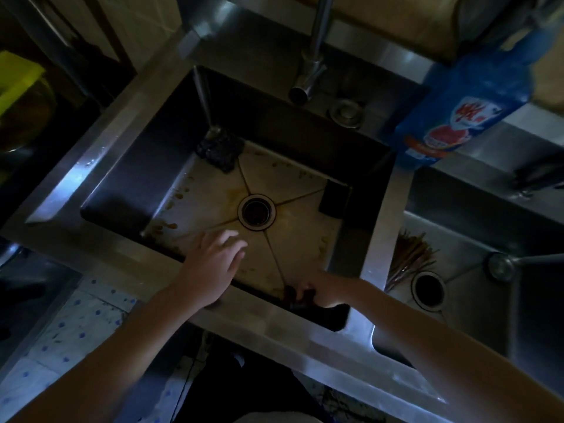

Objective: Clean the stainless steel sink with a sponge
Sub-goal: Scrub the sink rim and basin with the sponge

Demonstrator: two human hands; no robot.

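The stainless steel sink (97,166) lies below me, its floor stained brown around the round drain (256,211). My left hand (213,264) hovers over the near edge with fingers spread, holding nothing. My right hand (320,293) is down in the near right corner of the basin, fingers curled on a dark object (293,297) that looks like a sponge. A dark scouring pad (220,149) lies in the far left corner. A dark rectangular block (335,199) leans against the right wall.
The tap (311,59) hangs over the basin's far side. A blue detergent bottle (467,102) stands on the back ledge at right. A second basin (500,300) to the right holds a bundle of chopsticks (409,257). A yellow object (15,77) sits far left.
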